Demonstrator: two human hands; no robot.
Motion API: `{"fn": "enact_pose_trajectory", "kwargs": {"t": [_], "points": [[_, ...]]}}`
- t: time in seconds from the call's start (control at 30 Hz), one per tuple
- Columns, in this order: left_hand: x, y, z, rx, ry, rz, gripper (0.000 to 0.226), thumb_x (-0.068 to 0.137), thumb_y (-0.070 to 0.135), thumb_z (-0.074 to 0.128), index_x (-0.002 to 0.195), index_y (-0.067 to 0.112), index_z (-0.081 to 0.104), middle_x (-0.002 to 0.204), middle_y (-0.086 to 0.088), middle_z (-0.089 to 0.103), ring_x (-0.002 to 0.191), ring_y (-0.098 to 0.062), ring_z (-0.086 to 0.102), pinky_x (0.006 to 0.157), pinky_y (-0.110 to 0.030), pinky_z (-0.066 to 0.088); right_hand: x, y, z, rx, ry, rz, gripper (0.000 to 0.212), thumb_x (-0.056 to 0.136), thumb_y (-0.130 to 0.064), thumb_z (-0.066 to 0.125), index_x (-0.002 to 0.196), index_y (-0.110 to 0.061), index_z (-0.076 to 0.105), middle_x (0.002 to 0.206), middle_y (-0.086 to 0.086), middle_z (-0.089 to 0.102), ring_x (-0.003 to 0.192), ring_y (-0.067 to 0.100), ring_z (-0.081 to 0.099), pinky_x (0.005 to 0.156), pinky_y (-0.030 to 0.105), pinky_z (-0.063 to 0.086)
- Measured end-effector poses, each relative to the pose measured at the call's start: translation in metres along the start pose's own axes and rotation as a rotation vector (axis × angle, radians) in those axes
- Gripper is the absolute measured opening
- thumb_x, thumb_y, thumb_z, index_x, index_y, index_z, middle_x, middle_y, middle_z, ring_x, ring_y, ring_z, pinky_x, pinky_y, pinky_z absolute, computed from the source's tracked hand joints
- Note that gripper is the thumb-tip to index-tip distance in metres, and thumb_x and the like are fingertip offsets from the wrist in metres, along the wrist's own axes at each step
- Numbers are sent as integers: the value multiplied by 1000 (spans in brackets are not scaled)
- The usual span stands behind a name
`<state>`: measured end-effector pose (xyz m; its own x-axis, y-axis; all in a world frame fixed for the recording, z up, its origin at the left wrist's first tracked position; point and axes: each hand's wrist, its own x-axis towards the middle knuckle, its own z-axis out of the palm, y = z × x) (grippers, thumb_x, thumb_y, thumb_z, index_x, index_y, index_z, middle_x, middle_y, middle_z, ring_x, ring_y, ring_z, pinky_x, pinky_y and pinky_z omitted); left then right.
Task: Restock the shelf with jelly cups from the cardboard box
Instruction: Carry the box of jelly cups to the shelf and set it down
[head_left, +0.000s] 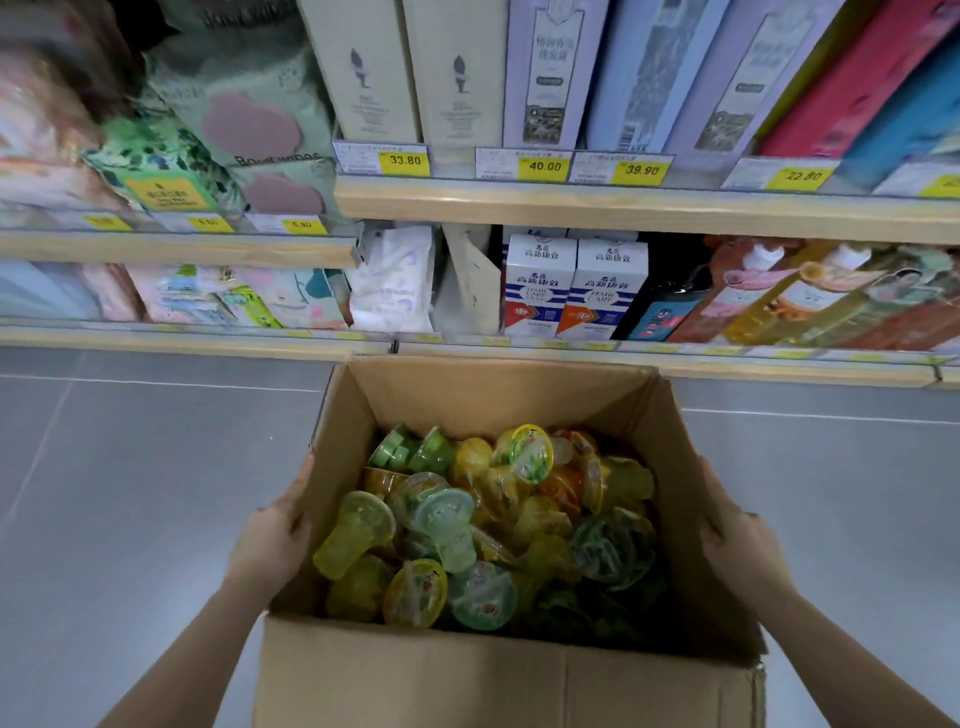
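Grey floor tiles (156, 467) run up to a run of wooden store shelving (623, 208) stocked with boxed hair-care goods, wipes packs and bottles, yellow price tags along the edges. Near the camera, in front of the lowest shelf, is an open cardboard box (493, 395), its flaps up and its inside heaped with jelly cups (467, 519) in yellow, green and orange, lying every way up.

The left hand (275, 535) presses flat against the box's left wall, fingers straight along the cardboard; the right hand (737, 535) does the same on the right wall. Neither hand holds a cup; together they clasp the box between them. Whether the box rests on the floor or is carried, I cannot tell.

As for progress, the restocking looks barely begun, if at all: the box is full and no jelly cups show on any shelf in view. No bare gap for them shows either, so the target spot may lie outside the view. What is left seems to be nearly everything: settling the box, then moving the cups onto the shelf.
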<state>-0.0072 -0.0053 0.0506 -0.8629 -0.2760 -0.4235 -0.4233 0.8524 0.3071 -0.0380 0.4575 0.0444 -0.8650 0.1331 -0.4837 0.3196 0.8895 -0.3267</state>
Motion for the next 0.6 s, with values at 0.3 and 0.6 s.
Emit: {"fn": "enact_pose_trajectory", "kwargs": {"t": [0.3, 0.6], "points": [[-33, 51, -27, 109, -110, 158, 79, 88, 5, 49, 148, 29, 3, 105, -23, 66, 89, -39, 62, 74, -39, 48, -96, 53, -44, 95, -1, 144, 77, 89, -4, 45, 149, -35, 7, 98, 24, 66, 85, 37, 62, 67, 31, 42], [-29, 196, -24, 179, -274, 392, 78, 90, 3, 48, 146, 39, 6, 95, -22, 66, 73, -31, 62, 69, -41, 50, -182, 145, -79, 223, 129, 400, 74, 90, -3, 44, 149, -33, 10, 91, 21, 64, 69, 29, 52, 63, 28, 37]]}}
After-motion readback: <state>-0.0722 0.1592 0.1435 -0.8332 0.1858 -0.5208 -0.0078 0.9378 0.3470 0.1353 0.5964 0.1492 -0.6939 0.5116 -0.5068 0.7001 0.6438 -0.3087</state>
